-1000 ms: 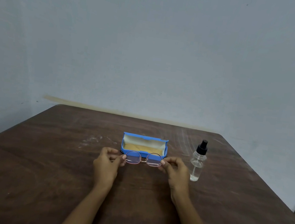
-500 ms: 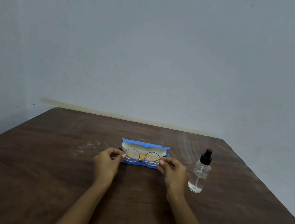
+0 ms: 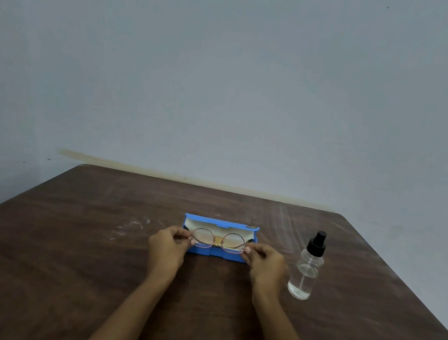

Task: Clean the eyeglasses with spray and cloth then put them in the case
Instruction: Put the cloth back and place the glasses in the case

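Steadiness mattered: left hand [image 3: 167, 245] and right hand [image 3: 267, 262] each pinched one end of the round wire-rimmed eyeglasses [image 3: 217, 244] over the open blue rectangular case [image 3: 218, 222]; lowering them level would seat them.

Not much to see of the person tbh: just a left forearm [image 3: 127, 314] and a right forearm [image 3: 287, 337], both slim and bare all the way to the frame edge, plus a bare left hand [image 3: 166, 251] and right hand [image 3: 267, 265]. Thumbnails [image 3: 247, 249] look short and plain.
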Demonstrator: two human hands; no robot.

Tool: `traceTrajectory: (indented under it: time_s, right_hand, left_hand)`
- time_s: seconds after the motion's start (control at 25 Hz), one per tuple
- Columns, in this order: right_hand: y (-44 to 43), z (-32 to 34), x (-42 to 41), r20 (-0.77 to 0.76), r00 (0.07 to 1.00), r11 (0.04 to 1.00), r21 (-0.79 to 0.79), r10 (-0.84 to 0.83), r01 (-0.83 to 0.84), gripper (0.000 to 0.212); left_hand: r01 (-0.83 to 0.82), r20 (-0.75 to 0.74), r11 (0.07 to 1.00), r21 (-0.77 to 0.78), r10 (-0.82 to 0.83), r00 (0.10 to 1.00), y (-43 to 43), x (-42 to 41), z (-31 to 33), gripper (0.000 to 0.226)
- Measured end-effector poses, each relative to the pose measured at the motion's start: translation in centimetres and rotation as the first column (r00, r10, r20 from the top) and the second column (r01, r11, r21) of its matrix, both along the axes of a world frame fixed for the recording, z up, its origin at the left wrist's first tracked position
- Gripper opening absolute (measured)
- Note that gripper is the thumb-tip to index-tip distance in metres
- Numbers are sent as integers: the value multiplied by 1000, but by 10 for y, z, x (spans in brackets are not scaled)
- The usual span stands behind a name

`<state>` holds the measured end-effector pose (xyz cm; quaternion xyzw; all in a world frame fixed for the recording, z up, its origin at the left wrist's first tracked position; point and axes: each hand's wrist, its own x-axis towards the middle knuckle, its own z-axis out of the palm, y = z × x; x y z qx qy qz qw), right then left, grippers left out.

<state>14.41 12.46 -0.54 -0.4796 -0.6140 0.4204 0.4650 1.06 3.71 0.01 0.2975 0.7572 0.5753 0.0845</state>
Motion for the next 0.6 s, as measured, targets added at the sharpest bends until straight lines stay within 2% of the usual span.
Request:
traceTrajectory:
  time_s: [0.2,0.32,0.48,0.6]
  right_hand:
    - [4,4,-2,89,996,998,61,-27,22,15]
    - [7,5,-8,130,991,995,98,-37,24,14]
    - [12,0,-16,166,985,989,144,-47,23,16]
    - [14,-4,-19,240,970,973,229,-48,-9,22]
  left_hand:
    - [-5,-11,1000,-22,5,1000,9,-5,3,12]
    - [-38,-21,996,-76,36,999,12,-6,2,18]
    - [-94,-101,986,-139,81,992,12,-5,3,22]
    - [-103,-225,971,-214,54,973,12,-5,3,24]
